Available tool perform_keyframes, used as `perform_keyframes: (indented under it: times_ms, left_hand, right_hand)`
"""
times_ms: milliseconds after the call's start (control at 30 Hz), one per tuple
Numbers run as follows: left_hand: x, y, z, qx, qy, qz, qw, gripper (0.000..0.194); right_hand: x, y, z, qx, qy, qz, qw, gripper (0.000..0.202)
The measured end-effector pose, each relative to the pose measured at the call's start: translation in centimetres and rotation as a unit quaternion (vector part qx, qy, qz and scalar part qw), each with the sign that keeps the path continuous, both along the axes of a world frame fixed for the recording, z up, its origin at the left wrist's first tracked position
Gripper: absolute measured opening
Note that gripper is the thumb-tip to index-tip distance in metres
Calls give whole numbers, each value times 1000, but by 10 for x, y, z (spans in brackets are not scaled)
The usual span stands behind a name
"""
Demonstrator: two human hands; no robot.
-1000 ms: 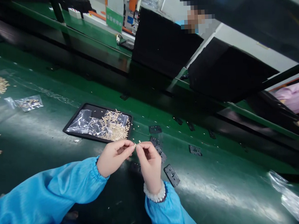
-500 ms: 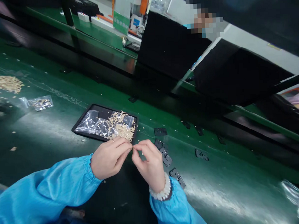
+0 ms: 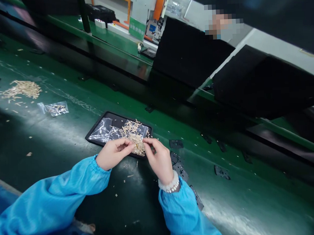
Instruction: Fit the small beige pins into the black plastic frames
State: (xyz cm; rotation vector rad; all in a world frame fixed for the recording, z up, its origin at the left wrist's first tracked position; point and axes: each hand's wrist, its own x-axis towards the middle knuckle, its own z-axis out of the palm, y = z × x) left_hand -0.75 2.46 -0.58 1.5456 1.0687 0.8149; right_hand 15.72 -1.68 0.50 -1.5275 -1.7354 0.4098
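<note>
Over the near edge of a black tray (image 3: 94, 140), my left hand (image 3: 112, 154) is closed, thumb and fingertips drawn together. A heap of small beige strips (image 3: 136, 141) lies right at its fingertips in the tray. My right hand (image 3: 160, 162), with a white bead bracelet (image 3: 170, 184) at the wrist, is by the tray's right corner. Its thumb and forefinger are curled to a pinch, apart from the left hand. Whatever either pinch holds is too small to make out. Clear plastic bags (image 3: 102, 130) lie in the tray beside and under the strips.
Flat black plates with cutouts (image 3: 176, 143) are scattered right of the tray, one (image 3: 221, 171) farther off. Another beige pile (image 3: 25, 89) and a small clear bag with pieces (image 3: 58, 108) lie left on the green bench (image 3: 69, 135). Dark panels (image 3: 193, 52) stand behind.
My hands, whose fingertips met before, are now apart and higher over the tray's strips. The whole view has shifted, so the bench things appear farther right and slightly lower.
</note>
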Motion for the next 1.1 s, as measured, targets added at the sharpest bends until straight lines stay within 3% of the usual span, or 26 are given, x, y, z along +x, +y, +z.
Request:
perform_keyframes:
  times_ms: [100,267,400,533,633,867,1000,1100]
  left_hand:
    - [-1,-2,0,34,9,-11,999,20]
    - [-4,-5,0,215,51,-39,974,16]
    - [-7,-6,-1,352,83,-47,931,17]
    - [-6,-7,2,485,135,-82,860,19]
    - [-3,-9,3,522,178,-88,830,19]
    - [-3,-5,0,335,115,-72,932,14]
    - [-5,-3,-1,287,104,-79,949,15]
    - [-4,-6,2,286,95,-87,950,14]
  right_hand:
    - [-9,-11,9,23,14,18,999,12]
    - [-13,-16,9,27,-6,25,999,13]
    - [-9,-16,7,35,-29,32,998,14]
    - [-10,-19,4,59,-109,37,992,16]
    - [-12,-18,2,53,-114,20,992,16]
    - [0,2,-4,-50,43,-87,994,12]
    - [6,6,-8,-72,44,-8,996,21]
    - [6,1,-7,-81,134,24,987,27]
